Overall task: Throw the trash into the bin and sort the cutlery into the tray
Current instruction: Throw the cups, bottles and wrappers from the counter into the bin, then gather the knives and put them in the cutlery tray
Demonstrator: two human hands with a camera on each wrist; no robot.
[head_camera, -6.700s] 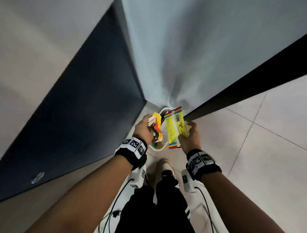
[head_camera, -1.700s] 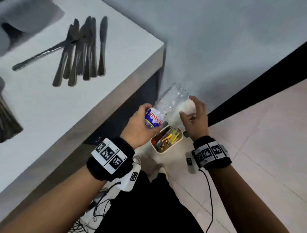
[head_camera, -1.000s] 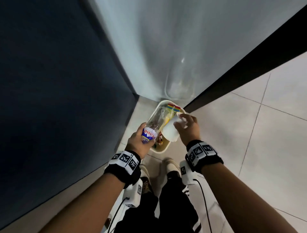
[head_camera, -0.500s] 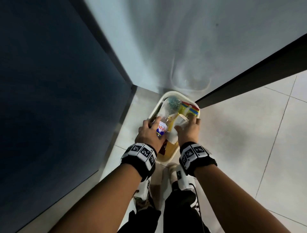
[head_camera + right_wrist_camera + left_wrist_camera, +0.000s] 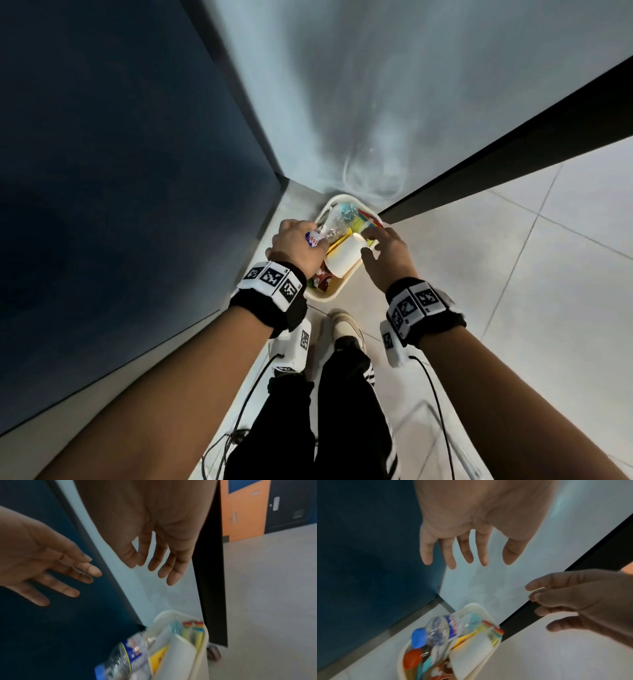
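three views, all on the bin

head cam looks steeply down past both forearms at the cream bin (image 5: 323, 297) on the floor tiles. left wrist cam sits close above, facing along spread fingers (image 5: 450, 553) to the bin (image 5: 475, 606). right wrist cam does likewise (image 5: 205, 639). all share the bin, wall corner and opposite hand.

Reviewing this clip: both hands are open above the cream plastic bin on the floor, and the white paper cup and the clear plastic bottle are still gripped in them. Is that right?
Not quite. The left wrist view shows the left hand and right hand open and holding nothing. The clear plastic bottle with the blue cap and the white paper cup already lie in the cream plastic bin. The rest stands.
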